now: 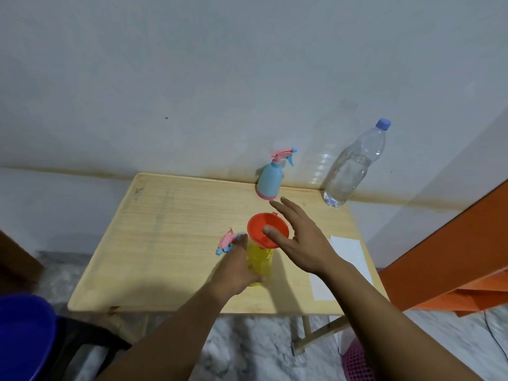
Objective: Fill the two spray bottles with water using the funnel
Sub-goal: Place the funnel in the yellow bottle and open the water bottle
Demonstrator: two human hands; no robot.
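Observation:
A yellow spray bottle (259, 259) stands uncapped in the middle of the wooden table (170, 243), with an orange funnel (258, 229) sitting in its neck. My left hand (239, 270) is wrapped around the yellow bottle's side. Its pink and blue spray head (226, 242) lies on the table just left of it. My right hand (297, 237) hovers open beside the funnel, thumb over its rim, fingers spread. A blue spray bottle (270, 180) with its pink head on stands at the table's back edge. A clear water bottle (354, 166) with a blue cap stands at the back right corner.
A white sheet of paper (343, 259) lies on the table's right side. An orange board (453, 259) leans at the right. A blue chair (22, 334) is at the lower left, a pink basket (357, 364) on the floor.

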